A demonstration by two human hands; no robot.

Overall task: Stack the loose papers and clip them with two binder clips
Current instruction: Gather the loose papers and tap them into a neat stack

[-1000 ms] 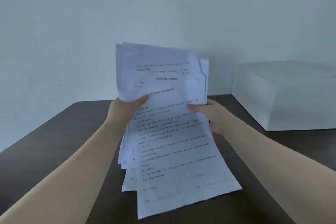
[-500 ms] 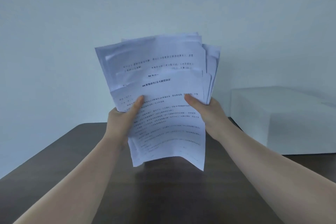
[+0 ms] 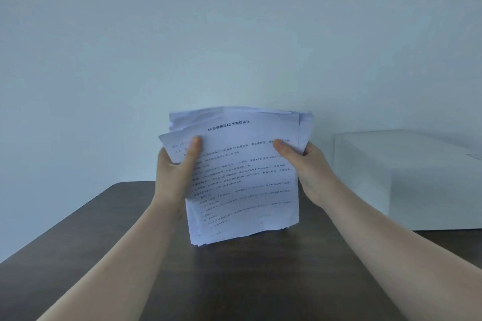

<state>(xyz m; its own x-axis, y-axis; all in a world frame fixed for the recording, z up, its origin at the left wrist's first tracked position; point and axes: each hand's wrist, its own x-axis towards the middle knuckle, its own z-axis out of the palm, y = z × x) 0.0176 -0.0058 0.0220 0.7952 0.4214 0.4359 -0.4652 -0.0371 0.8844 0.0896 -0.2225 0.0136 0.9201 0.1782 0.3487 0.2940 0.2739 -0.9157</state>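
A stack of white printed papers (image 3: 242,180) stands nearly upright, its bottom edge resting on the dark wooden table (image 3: 234,281). My left hand (image 3: 176,168) grips the stack's left side, thumb on the front sheet. My right hand (image 3: 303,164) grips the right side the same way. The upper edges of the sheets are uneven and fan out a little. No binder clips are in view.
A white box (image 3: 407,180) sits on the table at the right, close to the wall. A plain pale wall (image 3: 234,34) rises behind the table's far edge.
The papers went from lying partly on the table to lifted in the air, then came down so their bottom edge meets the table. The sheets are now more gathered together.
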